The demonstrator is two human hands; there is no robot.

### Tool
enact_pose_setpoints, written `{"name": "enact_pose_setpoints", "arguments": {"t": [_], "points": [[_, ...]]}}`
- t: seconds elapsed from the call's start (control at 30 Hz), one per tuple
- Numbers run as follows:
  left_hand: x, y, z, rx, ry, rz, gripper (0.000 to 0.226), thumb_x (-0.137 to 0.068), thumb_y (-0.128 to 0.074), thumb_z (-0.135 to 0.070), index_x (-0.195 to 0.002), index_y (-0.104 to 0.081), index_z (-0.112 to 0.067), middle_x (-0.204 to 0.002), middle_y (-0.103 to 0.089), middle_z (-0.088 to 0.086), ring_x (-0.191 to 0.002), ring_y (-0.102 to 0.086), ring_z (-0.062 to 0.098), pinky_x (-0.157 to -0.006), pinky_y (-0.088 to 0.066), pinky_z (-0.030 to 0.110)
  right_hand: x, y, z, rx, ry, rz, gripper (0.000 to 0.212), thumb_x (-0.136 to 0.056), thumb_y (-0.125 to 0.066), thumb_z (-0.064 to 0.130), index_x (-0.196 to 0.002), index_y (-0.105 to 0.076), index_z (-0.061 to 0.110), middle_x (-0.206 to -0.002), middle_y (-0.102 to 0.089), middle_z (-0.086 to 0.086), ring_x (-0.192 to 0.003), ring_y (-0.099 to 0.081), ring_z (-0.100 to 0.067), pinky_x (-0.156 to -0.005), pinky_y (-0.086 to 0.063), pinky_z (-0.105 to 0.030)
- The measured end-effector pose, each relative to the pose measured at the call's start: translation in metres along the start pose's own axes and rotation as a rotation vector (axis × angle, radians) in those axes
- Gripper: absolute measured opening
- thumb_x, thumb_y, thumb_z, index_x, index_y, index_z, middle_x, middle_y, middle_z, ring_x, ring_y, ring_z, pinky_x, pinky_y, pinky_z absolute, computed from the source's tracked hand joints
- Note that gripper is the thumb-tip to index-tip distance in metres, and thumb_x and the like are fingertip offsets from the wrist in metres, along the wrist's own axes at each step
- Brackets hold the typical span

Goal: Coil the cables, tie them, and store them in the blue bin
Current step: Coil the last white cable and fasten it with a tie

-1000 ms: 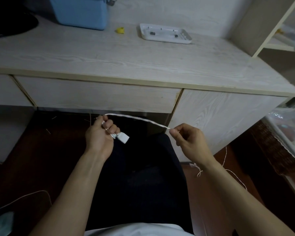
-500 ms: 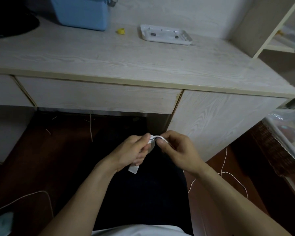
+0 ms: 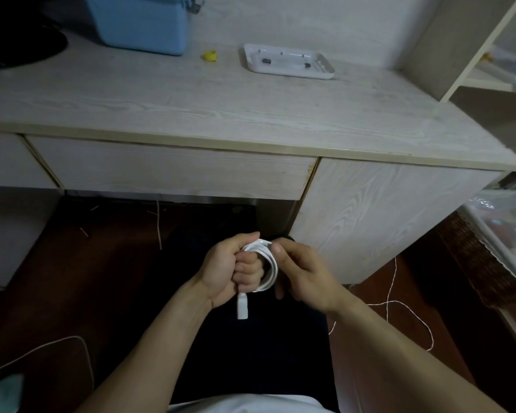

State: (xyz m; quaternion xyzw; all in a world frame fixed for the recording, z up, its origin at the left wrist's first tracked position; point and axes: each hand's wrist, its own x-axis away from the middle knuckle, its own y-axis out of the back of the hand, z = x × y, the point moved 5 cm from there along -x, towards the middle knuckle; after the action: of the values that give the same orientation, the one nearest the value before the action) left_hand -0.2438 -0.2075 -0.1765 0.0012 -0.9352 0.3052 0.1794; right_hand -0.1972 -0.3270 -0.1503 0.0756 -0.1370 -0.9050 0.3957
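Cable (image 3: 268, 263) now looped around left hand (image 3: 227, 269), fingers clenched on it; right hand (image 3: 301, 272) pinches the coil.

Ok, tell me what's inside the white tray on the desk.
The tray holds two small dark bits on raised pegs, one left, one right. They are too small to identify. Its near rim hides a strip of the floor.
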Motion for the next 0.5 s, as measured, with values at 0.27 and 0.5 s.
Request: {"name": "enact_pose_setpoints", "arguments": {"t": [0.27,0.5], "points": [[-0.008,0.008,-0.005,0.298,-0.120,-0.231,0.053,-0.102,-0.038,-0.036,-0.051,-0.034,-0.022,-0.042,-0.020,-0.007,-0.033,-0.016,0.006,-0.032,-0.017,0.021,-0.008,0.006,-0.002,0.095,0.031,-0.173,0.021,-0.102,-0.054,0.020,-0.110,-0.073,0.014,-0.091,-0.075,0.009,-0.085,-0.070,-0.004,-0.078,-0.054,-0.021],[-0.007,0.053,-0.039,0.790,-0.455,-0.367,0.047,-0.106,-0.024,-0.042,-0.069,-0.039,-0.017,-0.056,-0.038,-0.002,-0.047,-0.036,0.011,-0.055,-0.036,0.023,-0.005,0.023,-0.020,0.447,-0.117,-0.091,0.019,-0.101,-0.056,0.028,-0.102,-0.072,0.017,-0.067,-0.065,0.009,-0.051,-0.055,-0.001,-0.053,-0.042,-0.017]]}}
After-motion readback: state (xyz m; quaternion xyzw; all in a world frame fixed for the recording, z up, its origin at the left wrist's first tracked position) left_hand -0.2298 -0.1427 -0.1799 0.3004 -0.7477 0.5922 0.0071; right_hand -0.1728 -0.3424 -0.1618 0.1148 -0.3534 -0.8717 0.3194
